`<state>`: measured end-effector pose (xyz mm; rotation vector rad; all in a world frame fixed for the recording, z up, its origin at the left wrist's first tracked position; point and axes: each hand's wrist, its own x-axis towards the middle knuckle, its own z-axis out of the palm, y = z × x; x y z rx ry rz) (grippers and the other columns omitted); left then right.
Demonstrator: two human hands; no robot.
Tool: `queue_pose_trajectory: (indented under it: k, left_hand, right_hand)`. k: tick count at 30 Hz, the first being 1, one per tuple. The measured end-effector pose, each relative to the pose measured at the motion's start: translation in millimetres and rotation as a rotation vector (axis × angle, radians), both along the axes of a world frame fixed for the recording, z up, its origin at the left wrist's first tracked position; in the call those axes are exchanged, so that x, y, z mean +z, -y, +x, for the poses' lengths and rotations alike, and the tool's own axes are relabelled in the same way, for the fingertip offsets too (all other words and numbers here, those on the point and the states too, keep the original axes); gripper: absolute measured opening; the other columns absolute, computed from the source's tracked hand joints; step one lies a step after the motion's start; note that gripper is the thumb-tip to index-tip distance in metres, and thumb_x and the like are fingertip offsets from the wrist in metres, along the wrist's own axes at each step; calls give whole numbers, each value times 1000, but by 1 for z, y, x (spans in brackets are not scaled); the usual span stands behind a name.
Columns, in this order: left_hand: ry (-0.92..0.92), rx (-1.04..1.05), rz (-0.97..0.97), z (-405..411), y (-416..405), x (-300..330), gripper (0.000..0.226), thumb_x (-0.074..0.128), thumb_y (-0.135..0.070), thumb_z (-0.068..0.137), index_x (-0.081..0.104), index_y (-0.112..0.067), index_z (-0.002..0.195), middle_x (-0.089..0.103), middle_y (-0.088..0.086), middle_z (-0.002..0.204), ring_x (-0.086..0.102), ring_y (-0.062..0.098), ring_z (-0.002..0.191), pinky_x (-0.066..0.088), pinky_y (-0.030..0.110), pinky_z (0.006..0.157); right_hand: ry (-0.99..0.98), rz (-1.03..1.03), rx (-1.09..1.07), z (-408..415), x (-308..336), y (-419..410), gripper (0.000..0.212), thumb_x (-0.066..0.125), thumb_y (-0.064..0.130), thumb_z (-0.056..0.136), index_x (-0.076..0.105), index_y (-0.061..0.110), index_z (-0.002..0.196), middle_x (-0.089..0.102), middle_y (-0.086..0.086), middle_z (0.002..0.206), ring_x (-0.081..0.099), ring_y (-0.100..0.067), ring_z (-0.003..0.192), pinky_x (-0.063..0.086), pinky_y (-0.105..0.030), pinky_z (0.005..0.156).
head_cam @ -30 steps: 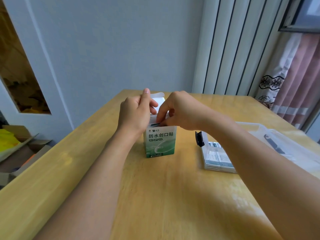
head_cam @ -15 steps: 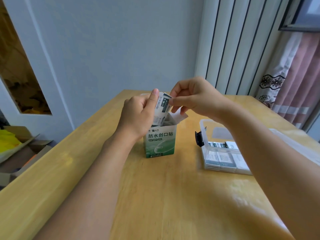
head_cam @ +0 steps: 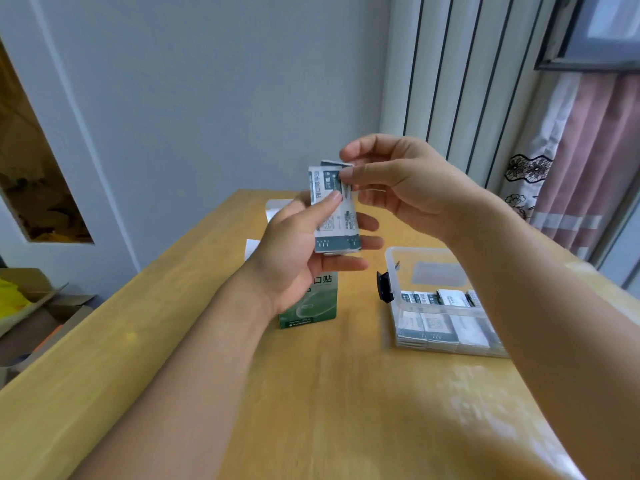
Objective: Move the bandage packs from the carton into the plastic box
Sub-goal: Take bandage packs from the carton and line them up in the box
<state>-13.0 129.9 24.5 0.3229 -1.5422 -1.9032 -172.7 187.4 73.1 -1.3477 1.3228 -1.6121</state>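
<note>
A stack of white and dark-green bandage packs (head_cam: 334,216) is held upright in the air above the carton. My left hand (head_cam: 301,251) cradles the stack from below, thumb across its front. My right hand (head_cam: 391,181) pinches the stack's top edge between thumb and forefinger. The green and white carton (head_cam: 313,306) stands on the wooden table, mostly hidden behind my left hand, its white flaps (head_cam: 277,206) open at the back. To the right sits the clear plastic box (head_cam: 393,261) with several bandage packs (head_cam: 436,317) lying in its near half.
The box has a black latch (head_cam: 383,287) on its left side. The wooden table (head_cam: 329,393) runs to a wall at the back. Open cardboard boxes (head_cam: 31,306) sit on the floor to the left. A curtain (head_cam: 571,168) hangs at the right.
The stack of packs came up out of the carton. Both hands rose with it, and my left hand let go of the carton and now supports the stack.
</note>
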Motion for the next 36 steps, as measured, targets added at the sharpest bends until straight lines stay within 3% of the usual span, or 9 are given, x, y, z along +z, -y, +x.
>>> queue_pose_trajectory:
  k: [3, 7, 10, 13, 16, 19, 23, 28, 36]
  left_hand:
    - [-6, -92, 133, -3, -6, -3, 29, 40, -35, 107, 59, -14, 114, 64, 7, 76, 66, 16, 62, 47, 19, 39]
    - [43, -84, 142, -9, -5, -10, 51, 26, -53, 106, 60, -15, 116, 58, 4, 74, 53, 12, 54, 35, 18, 38]
    - [33, -80, 154, -12, -7, -11, 63, 19, -57, 105, 62, -11, 113, 59, 5, 73, 55, 13, 53, 37, 20, 37]
    - [46, -45, 155, -12, -9, -11, 55, 24, -53, 106, 63, -15, 99, 62, 5, 71, 59, 16, 54, 39, 20, 38]
    - [75, -45, 139, -13, -12, -11, 48, 27, -51, 107, 61, -17, 103, 64, 4, 73, 62, 16, 59, 41, 21, 40]
    - [90, -52, 98, -17, -16, -13, 44, 28, -52, 106, 58, -19, 111, 62, 3, 73, 58, 15, 57, 37, 21, 39]
    - [103, -100, 95, -23, -22, -18, 55, 25, -54, 106, 63, -16, 121, 60, 3, 75, 59, 14, 59, 39, 21, 40]
    - [68, -140, 215, -27, -26, -20, 58, 24, -52, 106, 66, -14, 115, 60, 3, 75, 58, 14, 57, 39, 20, 40]
    - [45, -77, 235, -30, -27, -23, 46, 35, -40, 108, 68, -9, 114, 65, 4, 78, 60, 14, 64, 48, 23, 48]
  right_hand:
    - [-153, 62, -97, -3, -1, -2, 22, 69, -7, 86, 69, 10, 101, 70, -1, 84, 65, -14, 73, 52, -20, 61]
    - [-501, 175, -184, 5, 6, -11, 25, 62, 18, 98, 67, 11, 121, 74, -5, 106, 72, -18, 95, 61, -30, 79]
    - [-860, 247, -185, 17, 13, -18, 30, 54, 33, 102, 73, 11, 112, 75, -7, 100, 70, -26, 94, 60, -43, 80]
    - [-1108, 229, -221, 23, 17, -20, 29, 59, 35, 98, 75, 12, 106, 76, -8, 100, 69, -29, 92, 57, -50, 84]
    - [-1081, 177, -271, 20, 20, -24, 27, 70, 30, 92, 73, 21, 118, 74, 5, 108, 68, -9, 96, 57, -32, 89]
    - [-1090, 172, -252, 11, 22, -28, 28, 75, 19, 87, 74, 28, 114, 74, 15, 100, 68, -1, 89, 56, -17, 79]
    - [-1058, 166, -236, 2, 24, -31, 27, 79, 7, 83, 77, 24, 104, 74, 15, 86, 72, -6, 77, 61, -24, 73]
    - [-1028, 176, -223, -2, 20, -31, 29, 77, 4, 83, 76, 22, 106, 75, 9, 89, 72, -7, 81, 61, -24, 76]
    - [-1128, 210, -269, -3, 18, -31, 35, 83, 18, 80, 75, 25, 113, 73, 16, 102, 68, 1, 91, 48, -6, 58]
